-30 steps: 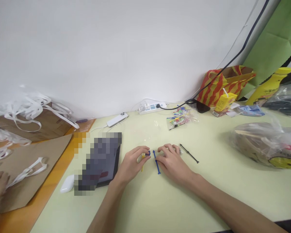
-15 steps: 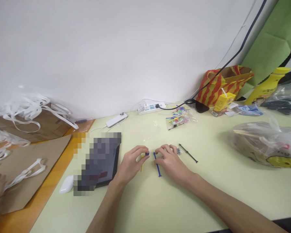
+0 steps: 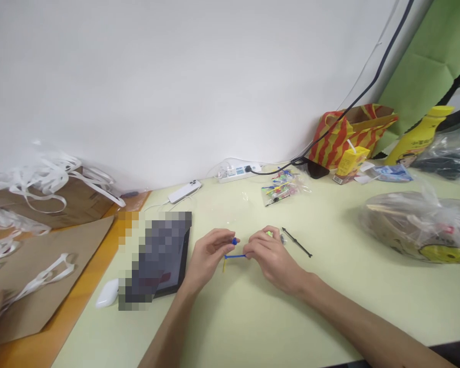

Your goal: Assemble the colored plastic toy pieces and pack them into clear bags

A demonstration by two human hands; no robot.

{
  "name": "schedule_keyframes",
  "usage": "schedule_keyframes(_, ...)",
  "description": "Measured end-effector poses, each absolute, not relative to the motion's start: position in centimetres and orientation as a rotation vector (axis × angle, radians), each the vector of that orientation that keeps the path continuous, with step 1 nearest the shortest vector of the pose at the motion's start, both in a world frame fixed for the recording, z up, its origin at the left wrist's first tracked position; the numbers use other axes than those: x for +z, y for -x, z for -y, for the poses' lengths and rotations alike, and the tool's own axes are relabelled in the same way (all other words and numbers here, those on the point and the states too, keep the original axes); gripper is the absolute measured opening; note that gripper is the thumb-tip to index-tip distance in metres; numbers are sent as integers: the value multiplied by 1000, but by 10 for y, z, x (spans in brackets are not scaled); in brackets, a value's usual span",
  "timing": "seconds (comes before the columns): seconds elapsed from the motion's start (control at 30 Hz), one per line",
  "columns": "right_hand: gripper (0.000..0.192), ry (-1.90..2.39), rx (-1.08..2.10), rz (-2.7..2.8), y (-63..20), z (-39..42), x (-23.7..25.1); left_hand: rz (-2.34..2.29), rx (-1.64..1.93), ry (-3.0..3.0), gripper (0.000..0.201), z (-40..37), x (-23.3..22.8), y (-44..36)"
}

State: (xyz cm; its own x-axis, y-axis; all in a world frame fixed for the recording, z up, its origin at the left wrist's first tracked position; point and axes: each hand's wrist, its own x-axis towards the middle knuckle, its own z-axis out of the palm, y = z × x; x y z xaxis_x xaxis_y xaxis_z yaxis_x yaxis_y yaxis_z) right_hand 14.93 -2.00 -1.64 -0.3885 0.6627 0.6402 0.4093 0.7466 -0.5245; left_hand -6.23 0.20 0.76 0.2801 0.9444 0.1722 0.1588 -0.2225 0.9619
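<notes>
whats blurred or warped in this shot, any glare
Head view: the tablet screen is pixelated out; wide-lens distortion bows the table edge and wall; lighting soft and even, no harsh glare; the small blue rod between the left hand and right hand looks slightly soft.

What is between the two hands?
A thin blue stick spans the gap between the left hand and the right hand in the head view. A small blue piece sits at the left fingers, just above it.
</notes>
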Motion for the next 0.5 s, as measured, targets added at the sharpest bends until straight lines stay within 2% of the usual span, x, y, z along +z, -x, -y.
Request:
schedule_keyframes(0.17, 13, 866, 808, 1845, -148, 26, -4, -1015, 980, -1518, 25, -1, 8, 58)
schedule_keyframes(0.3, 11, 819, 1113, 1721, -149, 25, 1, -967, 967, -1504, 22, 0, 7, 57)
schedule_keyframes(0.5, 9, 793, 1225, 1608, -147, 23, 2, -881, 908, -1408, 27, -2, 2, 61)
